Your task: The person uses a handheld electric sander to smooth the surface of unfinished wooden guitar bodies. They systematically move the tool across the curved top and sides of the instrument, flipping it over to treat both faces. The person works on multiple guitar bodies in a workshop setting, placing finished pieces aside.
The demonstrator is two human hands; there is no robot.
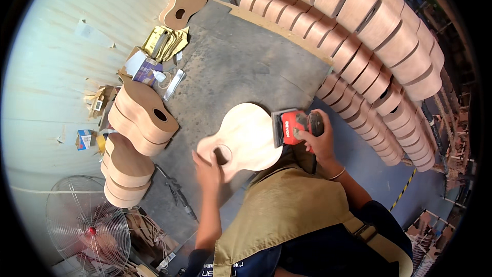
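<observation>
A pale wooden ukulele-like body (246, 133) with a round soundhole lies tilted over the workbench's near edge, against the tan apron (282, 205). My left hand (207, 174) grips its left end beside the soundhole, fingers closed round the rim. My right hand (320, 143) is wrapped round the grip of a red and black power sander (293, 127). The sander's pad is at the body's right edge; whether it presses on the wood I cannot tell.
Stacked wooden bodies (138, 113), yellow sandpaper sheets (166, 41), boxes and an air gun (179, 195) sit along the grey bench (236, 56). A lone body (182, 5) stands at the back. A wire fan (92, 231) is lower left. Racked rows of bodies (359, 61) line the right.
</observation>
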